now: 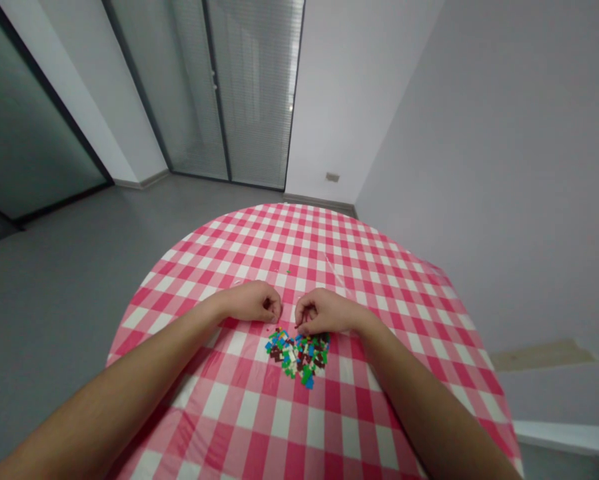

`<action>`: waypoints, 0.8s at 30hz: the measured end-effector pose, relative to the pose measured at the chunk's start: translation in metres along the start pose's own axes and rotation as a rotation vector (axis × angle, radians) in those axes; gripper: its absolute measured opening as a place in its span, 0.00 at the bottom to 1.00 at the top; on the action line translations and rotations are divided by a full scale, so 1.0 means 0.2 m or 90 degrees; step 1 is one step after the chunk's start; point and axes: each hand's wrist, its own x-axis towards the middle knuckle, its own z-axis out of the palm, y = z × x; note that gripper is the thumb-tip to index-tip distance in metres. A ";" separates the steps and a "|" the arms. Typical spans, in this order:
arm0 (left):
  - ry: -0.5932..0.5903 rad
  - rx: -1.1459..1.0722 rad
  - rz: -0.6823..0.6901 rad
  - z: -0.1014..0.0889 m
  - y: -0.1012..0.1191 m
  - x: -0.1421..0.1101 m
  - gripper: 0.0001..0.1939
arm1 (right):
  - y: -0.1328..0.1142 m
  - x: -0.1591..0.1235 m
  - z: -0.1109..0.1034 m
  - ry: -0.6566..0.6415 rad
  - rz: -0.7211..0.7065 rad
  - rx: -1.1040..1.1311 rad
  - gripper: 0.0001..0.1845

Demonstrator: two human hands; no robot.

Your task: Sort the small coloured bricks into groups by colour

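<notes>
A heap of small plastic building bricks in green, blue, brown and white lies on a round table with a pink-and-white gingham cloth. My left hand rests just above the heap's upper left edge, its fingers curled together. My right hand sits at the upper right of the heap, with curled fingertips at or touching its top edge. Whether either hand pinches a tiny brick is hidden by the fingers. A single small green piece lies alone farther out on the cloth.
The cloth-covered table ends in a curved edge beyond the hands. Past it lie a grey floor, glass partitions with slatted blinds, and a pale wall with a small wall plate.
</notes>
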 end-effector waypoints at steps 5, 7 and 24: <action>-0.005 -0.020 -0.001 0.00 -0.01 0.00 0.06 | 0.06 0.01 -0.03 0.045 0.006 0.057 0.06; -0.005 -0.026 -0.001 0.00 -0.01 0.00 0.06 | 0.10 0.02 -0.06 0.145 0.024 0.038 0.04; -0.007 -0.052 0.002 0.01 -0.02 0.01 0.05 | 0.36 -0.04 -0.25 0.442 0.144 -0.127 0.09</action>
